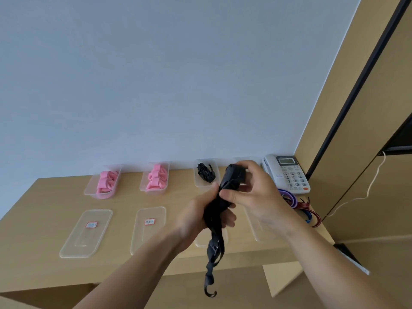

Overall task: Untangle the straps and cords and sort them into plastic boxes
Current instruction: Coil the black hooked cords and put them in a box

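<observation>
Hands work above the bench (55, 259): left hand (200, 216) and right hand (252, 190) each keep a closed grip on the black strap (225, 197); feed folds evenly before boxing beside the black strap box (206, 173).

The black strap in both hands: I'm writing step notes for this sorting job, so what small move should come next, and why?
Probably keep folding the black strap up, then drop it in the box holding black straps. The right hand pinches the bundled top, the left hand grips the middle, but its hooked tail hangs loose below the desk edge.
</observation>
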